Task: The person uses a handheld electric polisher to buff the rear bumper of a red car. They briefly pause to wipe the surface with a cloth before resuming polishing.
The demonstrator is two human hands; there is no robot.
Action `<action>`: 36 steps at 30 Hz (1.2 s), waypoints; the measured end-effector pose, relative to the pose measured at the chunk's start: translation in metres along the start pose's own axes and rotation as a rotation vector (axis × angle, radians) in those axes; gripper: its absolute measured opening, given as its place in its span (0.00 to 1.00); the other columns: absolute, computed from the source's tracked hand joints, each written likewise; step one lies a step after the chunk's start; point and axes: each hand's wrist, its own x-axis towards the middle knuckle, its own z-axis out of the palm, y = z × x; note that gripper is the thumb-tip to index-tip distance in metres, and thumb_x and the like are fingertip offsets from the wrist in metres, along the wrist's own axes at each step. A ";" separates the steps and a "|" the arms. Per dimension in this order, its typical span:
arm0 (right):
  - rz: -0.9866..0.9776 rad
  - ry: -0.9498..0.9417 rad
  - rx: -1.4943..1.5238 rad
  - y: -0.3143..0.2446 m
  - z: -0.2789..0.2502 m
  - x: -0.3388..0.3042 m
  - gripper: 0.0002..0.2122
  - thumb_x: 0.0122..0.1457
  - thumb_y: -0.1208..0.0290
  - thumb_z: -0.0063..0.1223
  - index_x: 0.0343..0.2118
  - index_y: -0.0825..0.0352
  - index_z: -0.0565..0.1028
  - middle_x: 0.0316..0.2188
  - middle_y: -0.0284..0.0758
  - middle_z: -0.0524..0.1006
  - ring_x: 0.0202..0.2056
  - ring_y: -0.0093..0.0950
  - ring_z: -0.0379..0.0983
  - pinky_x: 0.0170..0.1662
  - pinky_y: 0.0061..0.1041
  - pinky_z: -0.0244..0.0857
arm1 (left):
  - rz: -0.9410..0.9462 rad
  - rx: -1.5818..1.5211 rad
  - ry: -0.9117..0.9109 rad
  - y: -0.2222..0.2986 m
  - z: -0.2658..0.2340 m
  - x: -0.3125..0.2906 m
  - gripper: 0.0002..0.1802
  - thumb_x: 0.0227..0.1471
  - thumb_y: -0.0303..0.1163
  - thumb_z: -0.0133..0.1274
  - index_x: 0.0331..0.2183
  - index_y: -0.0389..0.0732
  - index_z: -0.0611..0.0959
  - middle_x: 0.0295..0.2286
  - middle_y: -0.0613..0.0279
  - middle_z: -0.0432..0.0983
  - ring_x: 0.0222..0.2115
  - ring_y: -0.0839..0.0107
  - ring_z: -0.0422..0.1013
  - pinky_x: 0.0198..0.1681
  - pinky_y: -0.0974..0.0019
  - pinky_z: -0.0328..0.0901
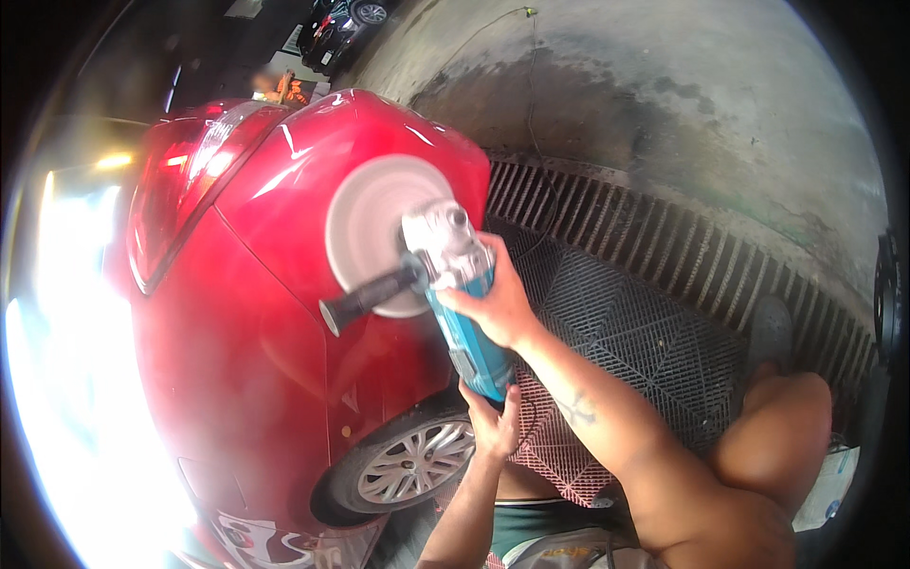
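A teal and silver polisher [479, 346] with a round pale pad [355, 213] is held against or just above the rear corner of a red car [275, 351]; the exact contact is hidden. The pad's surface looks smeared, as if spinning. My right hand [500, 299] wraps round the polisher's body just behind its metal head. Lower down, my left hand [493, 422] grips the rear end of the tool. A black side handle [370, 299] sticks out to the left, with neither hand on it.
Below the panel is a car wheel [417, 465] with silver spokes. Black grid mats [626, 322] and a slatted drain grate [654, 237] cover the floor at right. A thin cable [536, 114] crosses the concrete. Farther back are a person in orange [289, 90] and a dark car [332, 33].
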 end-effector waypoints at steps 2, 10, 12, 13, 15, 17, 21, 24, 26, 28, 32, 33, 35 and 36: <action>-0.010 0.018 0.046 -0.018 0.021 0.022 0.44 0.48 0.55 0.79 0.62 0.67 0.62 0.54 0.45 0.77 0.57 0.36 0.75 0.62 0.36 0.65 | 0.082 -0.037 0.040 0.015 -0.013 0.018 0.48 0.65 0.41 0.59 0.69 0.31 0.48 0.57 0.47 0.68 0.54 0.63 0.67 0.60 0.57 0.63; -0.052 0.070 -0.076 -0.062 0.040 0.071 0.48 0.46 0.47 0.77 0.64 0.65 0.59 0.53 0.51 0.79 0.56 0.48 0.78 0.58 0.41 0.71 | 0.194 0.142 0.172 0.038 -0.012 0.071 0.47 0.68 0.50 0.55 0.68 0.32 0.49 0.37 0.55 0.76 0.29 0.73 0.71 0.32 0.67 0.69; -0.044 0.040 -0.145 -0.067 0.042 0.064 0.49 0.46 0.46 0.77 0.64 0.64 0.59 0.54 0.51 0.79 0.56 0.49 0.78 0.59 0.43 0.70 | 0.198 0.129 0.178 0.025 -0.016 0.068 0.47 0.67 0.51 0.55 0.67 0.33 0.49 0.34 0.58 0.74 0.26 0.76 0.69 0.29 0.69 0.68; -0.041 0.022 -0.177 -0.070 0.045 0.058 0.49 0.46 0.45 0.77 0.64 0.64 0.59 0.54 0.52 0.79 0.56 0.49 0.78 0.59 0.43 0.70 | 0.198 0.124 0.182 0.018 -0.019 0.065 0.46 0.67 0.51 0.55 0.67 0.33 0.49 0.33 0.60 0.73 0.25 0.77 0.68 0.27 0.70 0.67; -0.040 0.000 -0.166 -0.067 0.045 0.049 0.50 0.46 0.44 0.76 0.65 0.64 0.57 0.54 0.53 0.78 0.56 0.51 0.77 0.59 0.43 0.70 | 0.201 0.090 0.175 0.011 -0.021 0.058 0.46 0.66 0.48 0.57 0.67 0.33 0.50 0.35 0.59 0.73 0.27 0.77 0.69 0.29 0.70 0.68; -0.041 -0.019 -0.157 -0.059 0.049 0.039 0.50 0.46 0.45 0.76 0.66 0.64 0.57 0.54 0.53 0.78 0.56 0.51 0.77 0.59 0.43 0.70 | 0.183 0.035 0.161 0.008 -0.026 0.049 0.46 0.64 0.44 0.60 0.66 0.33 0.50 0.38 0.58 0.72 0.30 0.77 0.69 0.32 0.70 0.68; -0.010 -0.061 -0.097 -0.056 0.051 0.021 0.50 0.46 0.48 0.78 0.66 0.64 0.56 0.55 0.52 0.78 0.57 0.50 0.77 0.60 0.43 0.70 | -0.068 0.043 0.162 0.032 -0.030 0.039 0.53 0.53 0.37 0.70 0.66 0.32 0.54 0.49 0.50 0.71 0.45 0.67 0.72 0.51 0.60 0.69; -0.020 -0.073 -0.127 -0.049 0.054 0.009 0.50 0.46 0.49 0.78 0.66 0.63 0.56 0.55 0.51 0.78 0.57 0.50 0.77 0.61 0.43 0.69 | -0.095 0.077 0.222 0.040 -0.027 0.033 0.54 0.50 0.38 0.72 0.67 0.31 0.57 0.60 0.43 0.66 0.59 0.57 0.67 0.64 0.55 0.61; 0.021 -0.098 -0.140 -0.048 0.057 0.000 0.50 0.46 0.49 0.78 0.66 0.62 0.56 0.56 0.52 0.77 0.58 0.50 0.76 0.62 0.43 0.69 | -0.108 0.037 0.233 0.020 -0.031 0.025 0.54 0.50 0.37 0.73 0.66 0.31 0.57 0.59 0.44 0.67 0.58 0.58 0.68 0.63 0.55 0.62; 0.044 -0.124 -0.133 -0.048 0.063 -0.015 0.51 0.45 0.48 0.79 0.67 0.62 0.56 0.56 0.53 0.76 0.59 0.50 0.75 0.62 0.43 0.68 | -0.067 0.026 0.267 -0.004 -0.038 0.012 0.54 0.49 0.37 0.73 0.66 0.31 0.57 0.58 0.44 0.68 0.57 0.59 0.68 0.63 0.56 0.63; -0.006 -0.229 -0.106 -0.049 0.064 -0.038 0.53 0.44 0.49 0.80 0.67 0.65 0.56 0.58 0.53 0.75 0.60 0.51 0.74 0.64 0.44 0.67 | -0.110 -0.046 0.260 -0.004 -0.035 -0.009 0.63 0.45 0.43 0.76 0.68 0.31 0.53 0.62 0.41 0.61 0.62 0.55 0.64 0.65 0.52 0.61; -0.043 -0.250 -0.117 -0.050 0.063 -0.039 0.53 0.44 0.49 0.80 0.67 0.65 0.56 0.58 0.54 0.75 0.60 0.51 0.74 0.64 0.44 0.67 | -0.067 -0.008 0.270 -0.004 -0.033 -0.007 0.63 0.45 0.42 0.76 0.68 0.31 0.53 0.61 0.41 0.62 0.62 0.56 0.64 0.66 0.52 0.60; -0.059 -0.230 -0.134 -0.053 0.056 -0.028 0.52 0.45 0.50 0.80 0.67 0.67 0.56 0.57 0.55 0.75 0.60 0.51 0.74 0.64 0.43 0.67 | -0.119 -0.086 0.285 0.000 -0.024 0.000 0.63 0.44 0.41 0.76 0.68 0.31 0.53 0.60 0.41 0.62 0.61 0.56 0.64 0.66 0.52 0.59; -0.045 -0.220 -0.123 -0.057 0.056 -0.019 0.52 0.45 0.50 0.80 0.67 0.68 0.56 0.57 0.55 0.75 0.60 0.51 0.74 0.64 0.43 0.67 | -0.103 -0.127 0.303 -0.005 -0.021 0.009 0.61 0.44 0.41 0.76 0.67 0.30 0.55 0.60 0.40 0.62 0.60 0.56 0.65 0.66 0.52 0.60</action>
